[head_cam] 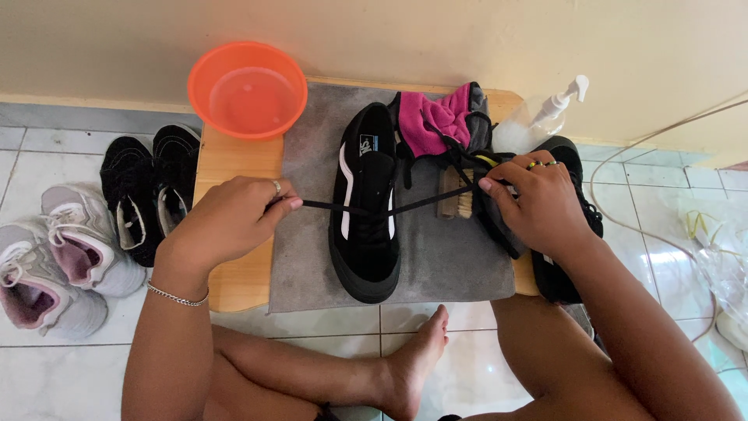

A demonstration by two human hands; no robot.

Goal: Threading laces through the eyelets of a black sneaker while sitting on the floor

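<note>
One low wooden table [234, 160] carries one grey felt mat [452, 261], and near the mat's middle stands one black canvas skate shoe with a white side stripe [366, 210], toe toward the table's near edge. One black shoelace [351, 208] runs taut across the shoe from side to side. The left hand [234, 218] is closed in a pinch on the lace's left end, over the mat's left edge; one ring shows on it and one silver chain bracelet [178, 296] on the wrist. The right hand [538, 203], fingers curled shut, grips the lace's other end above the mat's right edge, with what seems to be a dark grey cloth [499, 226] under it, though the fold is hard to read.

At the table's far left corner sits one orange plastic basin [248, 88]. At the mat's far edge lies one pink and grey rag [440, 117], and just below it one wooden bristle brush [458, 195], partly hidden by the lace and the right hand. One clear spray bottle with a white nozzle [553, 105] stands at the far right corner. A second black shoe [573, 168] lies beneath the right wrist, mostly covered. On the tiled floor left of the table wait two black shoes [148, 191] and two grey and pink trainers [58, 253].
</note>
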